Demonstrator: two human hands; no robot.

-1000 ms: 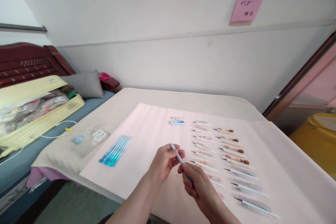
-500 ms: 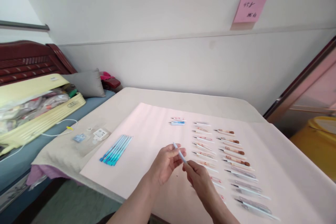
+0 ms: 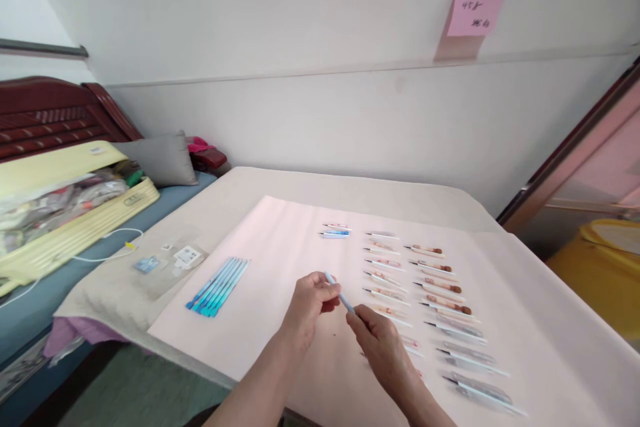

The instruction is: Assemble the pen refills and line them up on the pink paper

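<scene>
Both hands meet over the pale pink sheet (image 3: 295,227), on a slim pale blue pen (image 3: 345,301) tilted between them. My left hand (image 3: 311,300) pinches its upper end between thumb and fingers. Closed round the lower end, my right hand (image 3: 377,337) hides that part of it. Rows of pens (image 3: 385,277) with patterned barrels lie to the right, some partly behind my right hand. Farther right is a second column of pens, several with brown ends (image 3: 443,287). A blue pen (image 3: 335,234) and a red-patterned one lie beyond my hands.
Several blue pens (image 3: 217,287) lie side by side at the sheet's left. Clear plastic bags with labels (image 3: 187,255) rest on the beige tabletop (image 3: 240,190). At far left stands an open yellow case (image 3: 120,213) full of items. A pink note (image 3: 477,11) hangs on the wall.
My left fingers, spread a little before, have drawn in around the pen's upper end. The right hand keeps its hold. The whole view has shifted slightly.
</scene>
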